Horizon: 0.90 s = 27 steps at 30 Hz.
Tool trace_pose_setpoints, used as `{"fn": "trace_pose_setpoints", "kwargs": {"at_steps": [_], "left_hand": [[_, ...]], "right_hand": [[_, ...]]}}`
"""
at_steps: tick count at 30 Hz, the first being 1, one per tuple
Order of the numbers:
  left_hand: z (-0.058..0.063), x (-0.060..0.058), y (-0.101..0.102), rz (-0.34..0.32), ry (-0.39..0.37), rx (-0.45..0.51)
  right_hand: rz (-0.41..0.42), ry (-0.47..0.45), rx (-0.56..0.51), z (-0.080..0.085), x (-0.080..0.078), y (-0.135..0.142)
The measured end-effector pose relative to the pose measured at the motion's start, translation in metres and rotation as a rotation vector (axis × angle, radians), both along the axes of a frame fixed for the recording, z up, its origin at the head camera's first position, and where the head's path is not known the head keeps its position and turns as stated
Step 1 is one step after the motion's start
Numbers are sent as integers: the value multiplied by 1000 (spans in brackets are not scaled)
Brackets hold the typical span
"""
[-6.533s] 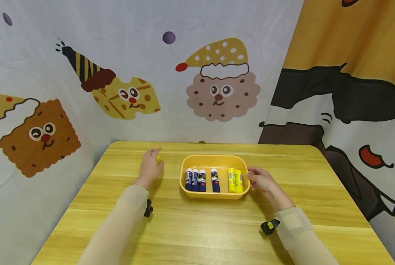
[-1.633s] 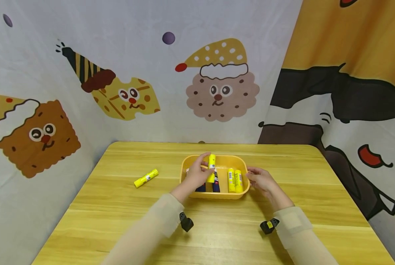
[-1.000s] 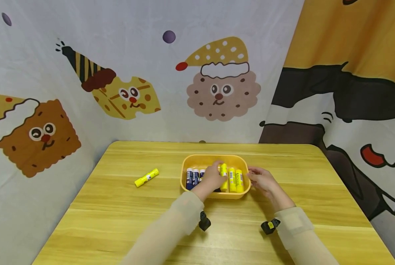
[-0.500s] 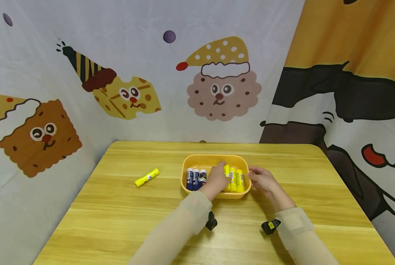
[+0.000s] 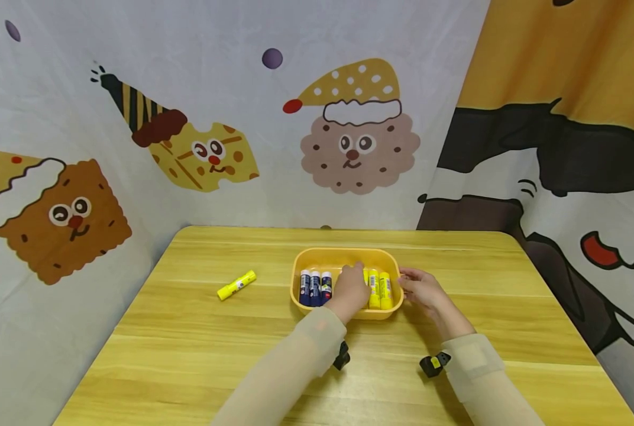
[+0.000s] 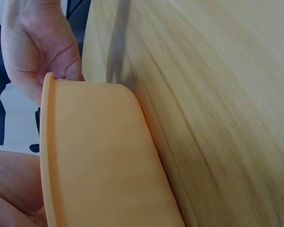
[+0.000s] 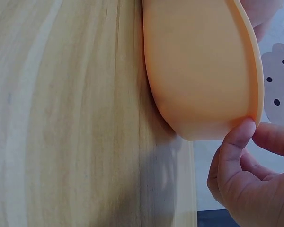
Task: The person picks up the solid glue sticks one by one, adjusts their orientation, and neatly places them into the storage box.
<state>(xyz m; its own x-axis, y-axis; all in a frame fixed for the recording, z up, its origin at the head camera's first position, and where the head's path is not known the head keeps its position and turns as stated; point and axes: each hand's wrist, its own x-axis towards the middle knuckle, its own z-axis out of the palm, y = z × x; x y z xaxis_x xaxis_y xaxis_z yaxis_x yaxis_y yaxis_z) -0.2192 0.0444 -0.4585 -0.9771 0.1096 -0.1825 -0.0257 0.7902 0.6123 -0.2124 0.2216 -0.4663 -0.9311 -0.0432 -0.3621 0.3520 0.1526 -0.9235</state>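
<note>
My left hand reaches down into the shallow orange plastic basket, right beside a yellow glue stick that shows only as a sliver. Its fingertips are hidden behind the hand, so I cannot tell whether they still grip that stick. Two more yellow glue sticks stand at the basket's right end. Toward the left end are three dark blue glue sticks with white caps. My right hand pinches the basket's right rim between thumb and fingers. On the table, left of the basket, lies another yellow glue stick.
The light wooden table has rounded far corners. Behind it hangs a pale cloth printed with cartoon biscuits and cheese. A small black camera sits on each wrist, the right one close over the table.
My left hand has carried a yellow glue stick from the table's left side into the basket, lowering it beside the other yellow ones. The right hand has stayed at the rim.
</note>
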Motion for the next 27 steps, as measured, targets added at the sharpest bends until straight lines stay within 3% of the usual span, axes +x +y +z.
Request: {"fn": "trace_pose_setpoints", "kwargs": {"at_steps": [11, 27], "left_hand": [[3, 1, -2, -24, -22, 3], [6, -7, -29, -15, -22, 14]], "right_hand": [[-6, -12, -16, 0, -1, 0], [-5, -1, -10, 0, 0, 0]]}}
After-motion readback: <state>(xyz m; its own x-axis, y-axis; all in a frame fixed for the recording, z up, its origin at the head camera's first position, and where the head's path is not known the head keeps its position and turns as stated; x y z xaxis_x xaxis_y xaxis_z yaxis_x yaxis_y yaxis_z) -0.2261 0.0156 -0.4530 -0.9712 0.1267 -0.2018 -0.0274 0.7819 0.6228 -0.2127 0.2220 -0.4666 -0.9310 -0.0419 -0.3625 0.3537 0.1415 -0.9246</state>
